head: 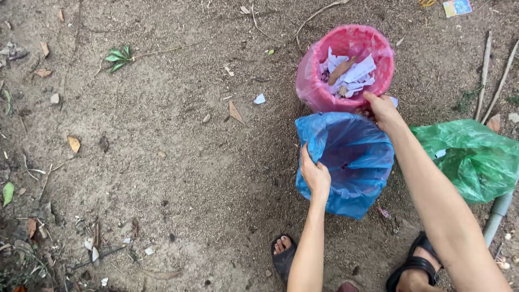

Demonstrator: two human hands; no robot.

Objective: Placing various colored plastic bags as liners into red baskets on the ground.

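Observation:
A blue plastic bag [348, 162] stands open on the dirt in front of me. My left hand [314, 173] grips its near left rim. My right hand [381, 110] holds its far right rim, just touching the pink bag [319, 89] behind it. The pink bag is open and holds white paper scraps [354, 75] and a dry leaf. A green plastic bag [476, 159] lies to the right, beside my right forearm.
My feet in dark sandals [283, 257] stand at the bottom edge. A grey pipe [497, 213] lies at the right. Dry leaves, twigs and paper bits are scattered over the soil; a small green sprig [119, 57] lies upper left.

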